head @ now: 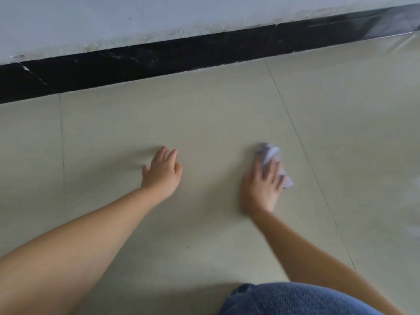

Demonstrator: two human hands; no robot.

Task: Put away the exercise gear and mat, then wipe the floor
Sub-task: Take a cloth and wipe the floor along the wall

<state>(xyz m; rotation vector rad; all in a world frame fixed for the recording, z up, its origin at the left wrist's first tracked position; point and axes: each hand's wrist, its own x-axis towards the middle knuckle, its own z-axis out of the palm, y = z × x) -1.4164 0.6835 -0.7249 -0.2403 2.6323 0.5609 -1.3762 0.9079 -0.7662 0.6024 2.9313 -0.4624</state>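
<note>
Floor [204, 114] of pale beige glossy tiles, seen from above by someone kneeling in blue denim [295, 298]. Right hand [261, 185] pressed flat over a crumpled white paper tissue [269, 153], fingers spread, grip loose rather than closed around it, wad poking out past the fingertips and to the right. Left hand [162, 171] open and empty, fingers spread, close to the tile and seemingly braced there. Risks, as a judgement: thin tissue tearing or sliding out from under a flat palm; bracing hand slipping on wiped tile. Black skirting board [159, 60] under a pale grey wall [113, 19] bounding the far edge; open tile left, right and near.
</note>
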